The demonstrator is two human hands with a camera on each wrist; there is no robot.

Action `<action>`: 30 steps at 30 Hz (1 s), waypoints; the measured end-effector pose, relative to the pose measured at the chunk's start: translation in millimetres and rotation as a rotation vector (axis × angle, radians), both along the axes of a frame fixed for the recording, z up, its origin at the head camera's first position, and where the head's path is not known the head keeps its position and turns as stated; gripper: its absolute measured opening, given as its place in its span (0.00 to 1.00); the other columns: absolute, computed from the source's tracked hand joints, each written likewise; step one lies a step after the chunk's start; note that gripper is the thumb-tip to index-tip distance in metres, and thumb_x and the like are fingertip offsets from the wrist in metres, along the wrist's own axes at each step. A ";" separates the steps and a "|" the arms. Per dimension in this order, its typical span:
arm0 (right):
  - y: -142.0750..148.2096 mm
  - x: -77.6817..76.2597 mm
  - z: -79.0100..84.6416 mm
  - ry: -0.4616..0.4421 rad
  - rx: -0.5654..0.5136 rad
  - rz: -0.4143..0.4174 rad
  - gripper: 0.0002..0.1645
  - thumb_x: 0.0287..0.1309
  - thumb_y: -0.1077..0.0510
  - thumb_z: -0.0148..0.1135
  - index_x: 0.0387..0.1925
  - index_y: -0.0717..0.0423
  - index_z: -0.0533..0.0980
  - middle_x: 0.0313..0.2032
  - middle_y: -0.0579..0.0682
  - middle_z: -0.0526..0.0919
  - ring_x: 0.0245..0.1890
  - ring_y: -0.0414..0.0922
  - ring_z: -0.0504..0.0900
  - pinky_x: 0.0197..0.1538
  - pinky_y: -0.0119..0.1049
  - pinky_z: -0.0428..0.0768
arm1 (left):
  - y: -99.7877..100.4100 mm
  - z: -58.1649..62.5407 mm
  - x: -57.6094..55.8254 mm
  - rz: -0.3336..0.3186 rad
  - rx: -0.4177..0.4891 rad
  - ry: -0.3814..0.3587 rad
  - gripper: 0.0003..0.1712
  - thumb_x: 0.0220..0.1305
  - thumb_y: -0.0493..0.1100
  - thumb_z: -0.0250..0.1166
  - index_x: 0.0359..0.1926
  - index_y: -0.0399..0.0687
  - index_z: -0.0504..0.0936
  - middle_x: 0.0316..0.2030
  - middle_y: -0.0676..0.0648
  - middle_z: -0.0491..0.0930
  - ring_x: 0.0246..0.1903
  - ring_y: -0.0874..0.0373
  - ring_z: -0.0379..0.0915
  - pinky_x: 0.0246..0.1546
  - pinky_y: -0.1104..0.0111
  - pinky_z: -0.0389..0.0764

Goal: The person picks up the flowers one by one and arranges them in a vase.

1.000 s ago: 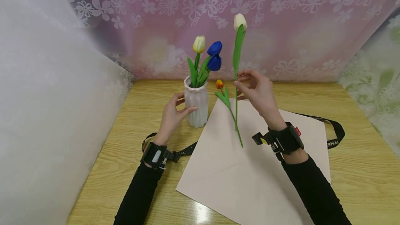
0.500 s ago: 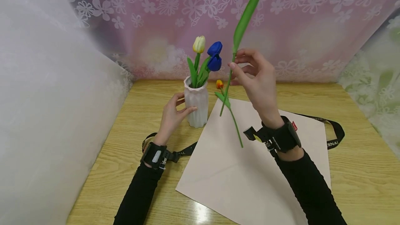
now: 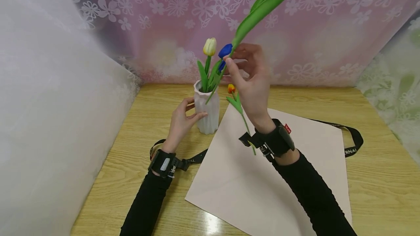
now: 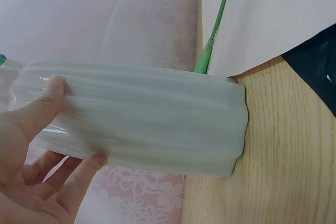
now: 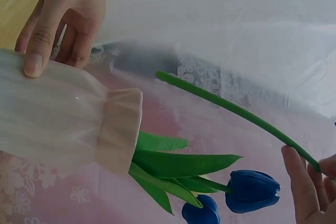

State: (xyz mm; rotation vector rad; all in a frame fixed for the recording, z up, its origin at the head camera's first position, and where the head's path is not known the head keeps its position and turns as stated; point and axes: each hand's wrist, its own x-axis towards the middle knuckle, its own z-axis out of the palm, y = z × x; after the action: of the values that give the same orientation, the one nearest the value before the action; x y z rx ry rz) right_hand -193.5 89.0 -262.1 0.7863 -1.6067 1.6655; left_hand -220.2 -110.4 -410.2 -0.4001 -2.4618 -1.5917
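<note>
My left hand grips the side of a white ribbed vase that stands upright on the table; thumb and fingers lie on either side of it in the left wrist view. A pale yellow tulip and blue tulips rise from its mouth. Between thumb and fingers, my right hand pinches the green stem of a tulip. That tulip leans up and to the right, its bloom cut off by the head view's top edge. Its stem's lower end appears in front of the vase's rim, apart from it in the right wrist view.
An orange-red tulip lies behind my right arm, its stem across a pale pink flat bag. Black lettered straps stick out from the bag's sides. A pink flowered curtain hangs behind the wooden table.
My right hand has lifted the tulip and carried it left towards the vase, tilting it so the stem's end points down-left. The left hand and the vase have stayed in place.
</note>
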 end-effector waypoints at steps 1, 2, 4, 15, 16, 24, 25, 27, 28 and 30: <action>-1.7 -1.4 -0.3 0.011 -0.001 -0.009 0.15 0.67 0.70 0.62 0.53 0.69 0.72 0.43 0.58 0.82 0.32 0.52 0.85 0.37 0.42 0.89 | 0.1 -0.3 -0.1 0.000 -0.001 0.002 0.37 0.59 0.45 0.76 0.66 0.38 0.72 0.64 0.39 0.74 0.62 0.42 0.74 0.53 0.56 0.84; -3.2 -2.7 -0.4 0.021 -0.006 -0.014 0.15 0.67 0.70 0.61 0.53 0.70 0.71 0.43 0.58 0.82 0.33 0.53 0.85 0.38 0.42 0.89 | 0.2 -0.1 0.2 0.000 -0.002 0.005 0.37 0.59 0.45 0.76 0.66 0.38 0.72 0.64 0.39 0.74 0.62 0.42 0.75 0.53 0.56 0.84; -5.6 -4.9 -1.1 0.030 -0.020 -0.015 0.16 0.67 0.71 0.61 0.54 0.70 0.70 0.43 0.58 0.82 0.33 0.55 0.84 0.38 0.41 0.89 | 0.4 -0.1 0.4 0.001 -0.005 0.008 0.37 0.59 0.45 0.76 0.66 0.38 0.72 0.63 0.39 0.75 0.62 0.42 0.75 0.53 0.56 0.84; -20.3 -13.8 -7.2 0.105 0.050 -0.119 0.16 0.67 0.68 0.63 0.52 0.70 0.72 0.41 0.61 0.80 0.35 0.52 0.85 0.37 0.46 0.89 | -0.5 0.4 0.1 0.009 -0.020 0.008 0.36 0.60 0.45 0.75 0.65 0.37 0.72 0.63 0.38 0.75 0.61 0.43 0.75 0.53 0.56 0.84; -21.7 -13.9 -7.1 0.126 0.076 -0.136 0.16 0.66 0.67 0.64 0.52 0.70 0.72 0.40 0.62 0.80 0.35 0.52 0.85 0.36 0.44 0.89 | -0.5 0.5 0.1 0.009 -0.019 0.007 0.36 0.60 0.46 0.75 0.65 0.37 0.72 0.63 0.39 0.75 0.61 0.43 0.75 0.53 0.56 0.84; -29.3 -11.8 -6.5 0.236 0.185 -0.251 0.14 0.66 0.65 0.66 0.49 0.67 0.74 0.37 0.61 0.84 0.34 0.51 0.89 0.35 0.31 0.87 | 0.1 -0.7 -1.4 0.008 -0.003 0.003 0.35 0.60 0.46 0.76 0.64 0.38 0.73 0.63 0.40 0.75 0.62 0.43 0.75 0.53 0.57 0.84; -29.7 -11.6 -6.3 0.240 0.185 -0.252 0.14 0.66 0.65 0.66 0.49 0.67 0.74 0.36 0.61 0.84 0.34 0.50 0.89 0.35 0.31 0.87 | 0.1 -0.7 -1.5 0.008 -0.003 0.002 0.35 0.60 0.46 0.76 0.64 0.38 0.73 0.63 0.40 0.75 0.62 0.43 0.75 0.53 0.57 0.84; -30.0 -11.1 -5.9 0.248 0.178 -0.250 0.13 0.66 0.66 0.66 0.48 0.67 0.75 0.36 0.61 0.84 0.34 0.50 0.89 0.35 0.31 0.87 | 0.0 -1.0 -1.8 0.006 0.000 0.003 0.35 0.60 0.46 0.76 0.64 0.38 0.73 0.63 0.40 0.75 0.62 0.43 0.75 0.53 0.57 0.84; -30.0 -10.9 -5.6 0.250 0.171 -0.251 0.13 0.65 0.66 0.66 0.48 0.67 0.75 0.35 0.61 0.84 0.34 0.51 0.89 0.35 0.31 0.87 | -0.2 -1.0 -1.8 0.005 0.000 0.005 0.35 0.60 0.45 0.76 0.64 0.38 0.73 0.62 0.39 0.75 0.62 0.43 0.75 0.53 0.57 0.84; -30.4 -10.1 -4.5 0.262 0.160 -0.249 0.12 0.65 0.66 0.66 0.48 0.67 0.75 0.35 0.61 0.85 0.34 0.51 0.89 0.35 0.32 0.87 | -0.5 -1.0 -1.6 0.004 0.001 0.008 0.36 0.60 0.45 0.76 0.65 0.38 0.73 0.63 0.39 0.75 0.62 0.43 0.75 0.53 0.57 0.84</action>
State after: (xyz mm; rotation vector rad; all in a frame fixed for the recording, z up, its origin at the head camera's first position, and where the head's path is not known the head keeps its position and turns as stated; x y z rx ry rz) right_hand -203.6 58.6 -266.6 0.8098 -1.5914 1.2186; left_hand -221.8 -111.0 -411.2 -0.3995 -2.4544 -1.5869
